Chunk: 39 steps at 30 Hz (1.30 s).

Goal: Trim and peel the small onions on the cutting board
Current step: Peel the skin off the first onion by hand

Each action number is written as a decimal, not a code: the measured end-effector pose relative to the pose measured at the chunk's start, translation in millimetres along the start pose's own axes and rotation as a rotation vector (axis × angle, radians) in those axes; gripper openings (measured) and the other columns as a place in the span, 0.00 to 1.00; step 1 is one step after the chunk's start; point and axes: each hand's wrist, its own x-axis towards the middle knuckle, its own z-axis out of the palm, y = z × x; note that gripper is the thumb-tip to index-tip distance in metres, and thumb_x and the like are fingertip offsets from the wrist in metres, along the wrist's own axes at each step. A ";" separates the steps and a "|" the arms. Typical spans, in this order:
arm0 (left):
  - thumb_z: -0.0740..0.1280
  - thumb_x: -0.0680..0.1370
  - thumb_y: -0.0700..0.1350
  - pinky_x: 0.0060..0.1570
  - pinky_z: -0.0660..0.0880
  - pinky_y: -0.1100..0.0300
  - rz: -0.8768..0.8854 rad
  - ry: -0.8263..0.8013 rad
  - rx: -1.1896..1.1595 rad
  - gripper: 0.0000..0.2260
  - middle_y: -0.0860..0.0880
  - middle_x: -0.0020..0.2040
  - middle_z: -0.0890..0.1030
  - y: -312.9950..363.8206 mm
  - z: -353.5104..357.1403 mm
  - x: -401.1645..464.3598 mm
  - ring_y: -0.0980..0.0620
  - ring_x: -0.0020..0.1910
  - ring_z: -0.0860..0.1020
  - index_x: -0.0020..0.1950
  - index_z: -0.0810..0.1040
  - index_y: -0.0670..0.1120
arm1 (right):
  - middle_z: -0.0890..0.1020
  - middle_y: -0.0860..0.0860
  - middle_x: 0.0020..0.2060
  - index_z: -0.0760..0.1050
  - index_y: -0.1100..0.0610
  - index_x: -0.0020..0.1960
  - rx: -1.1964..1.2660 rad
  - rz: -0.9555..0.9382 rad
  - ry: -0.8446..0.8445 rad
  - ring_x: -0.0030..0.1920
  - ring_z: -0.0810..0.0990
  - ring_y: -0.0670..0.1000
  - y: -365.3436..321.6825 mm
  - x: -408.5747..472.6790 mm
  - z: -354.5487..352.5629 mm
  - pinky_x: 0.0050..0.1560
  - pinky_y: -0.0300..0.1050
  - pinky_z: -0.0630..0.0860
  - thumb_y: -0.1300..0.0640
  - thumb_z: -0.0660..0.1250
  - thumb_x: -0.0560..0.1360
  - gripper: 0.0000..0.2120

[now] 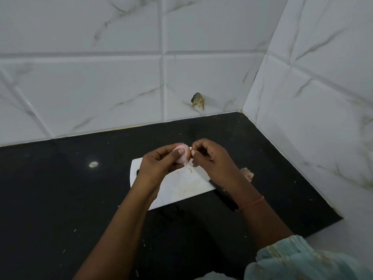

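Pink-white onion [181, 155] is held above the far edge of the white cutting board [181, 186], clear of its surface. Left hand [159, 164] — its grip is wrapped round the onion, thumb laid across the near face, fingers curled behind. Right hand [210, 158] — grip is nearly closed, thumb and forefinger pinched together at the onion's right edge; a thin strip of skin appears to be caught between them, though this is too small to be confirmed.

Progress, as judged: the exposed surface looks smooth and pale, so most of the outer skin is taken to be off already and the ends seem trimmed. The last bits of skin at the lower right of the bulb are what is left on this one. No other whole onions are seen on the board; any behind the hands cannot be ruled out.

Knife [222, 194] is lying unused at the board's right edge, partly hidden under the right forearm, with the dark handle toward the person. A small pale scrap [190, 170] is sitting on the board just below the hands.

Containers: none are visible — no bowl or bin. A pile of pinkish peelings [247, 174] is lying loose on the black tabletop [60, 188], just right of the board beyond the right wrist.
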 end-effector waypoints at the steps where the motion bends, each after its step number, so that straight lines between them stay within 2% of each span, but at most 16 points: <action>1: 0.70 0.76 0.42 0.53 0.81 0.53 -0.004 0.000 0.004 0.11 0.44 0.52 0.86 -0.2 -0.4 0.6 0.47 0.52 0.84 0.59 0.83 0.43 | 0.80 0.49 0.41 0.75 0.57 0.50 -0.013 -0.007 -0.008 0.40 0.81 0.46 -0.7 -0.1 0.5 0.43 0.37 0.78 0.60 0.62 0.79 0.03; 4: 0.70 0.77 0.43 0.56 0.80 0.51 -0.021 0.003 0.014 0.11 0.43 0.53 0.85 -1.8 -1.6 2.0 0.45 0.54 0.83 0.59 0.83 0.44 | 0.79 0.51 0.41 0.75 0.57 0.50 -0.056 -0.034 0.013 0.39 0.77 0.45 -1.3 0.6 2.6 0.40 0.36 0.75 0.59 0.63 0.79 0.03; 6: 0.69 0.78 0.44 0.54 0.80 0.52 -0.057 0.011 -0.033 0.09 0.43 0.51 0.86 -2.9 -0.8 2.5 0.45 0.53 0.83 0.56 0.84 0.44 | 0.79 0.50 0.40 0.75 0.57 0.49 -0.048 -0.055 0.084 0.39 0.76 0.43 -0.9 0.7 6.3 0.39 0.33 0.73 0.60 0.64 0.78 0.02; 8: 0.67 0.79 0.46 0.46 0.80 0.59 -0.100 0.030 -0.084 0.08 0.45 0.45 0.86 -2.0 1.4 1.7 0.49 0.46 0.83 0.51 0.85 0.45 | 0.80 0.48 0.43 0.76 0.57 0.50 -0.034 -0.092 0.208 0.43 0.78 0.42 1.6 0.1 11.5 0.43 0.31 0.74 0.61 0.66 0.77 0.02; 10: 0.67 0.79 0.49 0.40 0.79 0.63 -0.131 0.044 -0.110 0.10 0.45 0.41 0.85 0.9 3.6 0.5 0.53 0.38 0.82 0.50 0.84 0.44 | 0.82 0.47 0.50 0.77 0.56 0.56 0.021 -0.154 0.265 0.50 0.80 0.42 3.0 -2.2 14.4 0.49 0.33 0.76 0.60 0.68 0.77 0.08; 12: 0.67 0.78 0.53 0.38 0.78 0.63 -0.146 0.030 -0.112 0.15 0.45 0.38 0.84 3.0 4.5 -0.2 0.54 0.34 0.80 0.50 0.84 0.42 | 0.81 0.48 0.57 0.77 0.57 0.62 0.058 -0.269 0.186 0.57 0.79 0.45 3.8 -4.1 14.7 0.53 0.38 0.78 0.60 0.68 0.77 0.13; 14: 0.66 0.78 0.57 0.37 0.78 0.62 -0.170 0.025 -0.093 0.19 0.45 0.36 0.83 3.8 5.6 -1.0 0.54 0.32 0.79 0.51 0.84 0.41 | 0.79 0.49 0.59 0.77 0.57 0.62 0.028 -0.343 0.108 0.59 0.78 0.46 4.1 -5.2 15.0 0.53 0.39 0.79 0.62 0.69 0.76 0.14; 19: 0.64 0.77 0.62 0.33 0.75 0.63 -0.219 0.037 -0.050 0.24 0.45 0.34 0.81 3.7 10.0 -1.1 0.53 0.29 0.76 0.53 0.83 0.42 | 0.80 0.46 0.51 0.81 0.53 0.52 0.086 -0.306 0.208 0.50 0.80 0.46 3.4 -5.8 18.2 0.47 0.41 0.80 0.64 0.74 0.70 0.13; 23: 0.64 0.77 0.63 0.33 0.74 0.62 -0.183 0.036 0.023 0.25 0.44 0.35 0.81 1.8 8.5 -1.4 0.53 0.29 0.76 0.53 0.84 0.41 | 0.78 0.47 0.45 0.80 0.57 0.44 0.108 -0.263 0.209 0.45 0.80 0.48 2.5 -5.8 16.8 0.44 0.41 0.79 0.64 0.75 0.70 0.06; 28: 0.65 0.76 0.63 0.32 0.73 0.61 -0.163 0.097 0.111 0.26 0.43 0.33 0.82 3.2 6.9 0.2 0.52 0.29 0.75 0.48 0.84 0.40 | 0.77 0.47 0.52 0.77 0.52 0.55 0.063 -0.181 0.031 0.48 0.79 0.47 -0.4 -5.6 8.1 0.48 0.39 0.79 0.59 0.73 0.73 0.12; 34: 0.65 0.76 0.64 0.30 0.71 0.61 -0.203 0.083 0.160 0.27 0.43 0.31 0.81 3.2 8.4 0.0 0.52 0.27 0.73 0.42 0.83 0.39 | 0.78 0.47 0.51 0.74 0.50 0.52 0.087 -0.150 -0.059 0.49 0.79 0.46 -1.0 -5.2 0.3 0.49 0.39 0.79 0.59 0.73 0.73 0.12; 39: 0.65 0.76 0.63 0.29 0.69 0.61 -0.206 0.078 0.196 0.27 0.42 0.30 0.81 3.2 8.4 0.9 0.52 0.25 0.72 0.44 0.83 0.37 | 0.77 0.46 0.49 0.74 0.49 0.50 0.071 -0.146 -0.098 0.50 0.79 0.48 1.7 -3.2 -2.0 0.50 0.43 0.79 0.57 0.70 0.75 0.08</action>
